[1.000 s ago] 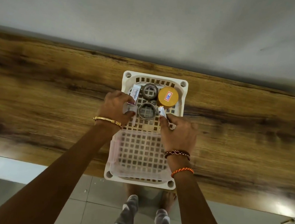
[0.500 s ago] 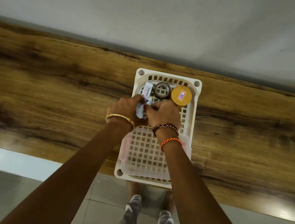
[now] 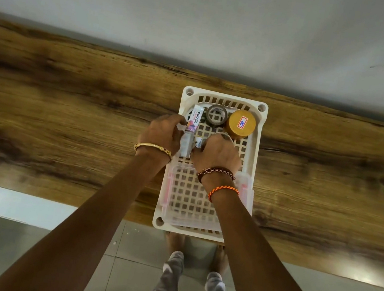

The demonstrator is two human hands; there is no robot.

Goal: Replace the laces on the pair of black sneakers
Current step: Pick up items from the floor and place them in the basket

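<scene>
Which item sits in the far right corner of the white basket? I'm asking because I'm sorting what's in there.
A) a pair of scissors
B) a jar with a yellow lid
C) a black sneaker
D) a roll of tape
B: the jar with a yellow lid stands in the far right corner of the white basket, right of the roll of tape; no sneaker or scissors show.

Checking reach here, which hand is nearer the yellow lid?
Right. The right hand sits just below and left of the yellow lid; the left hand is farther left, across the basket.
</scene>
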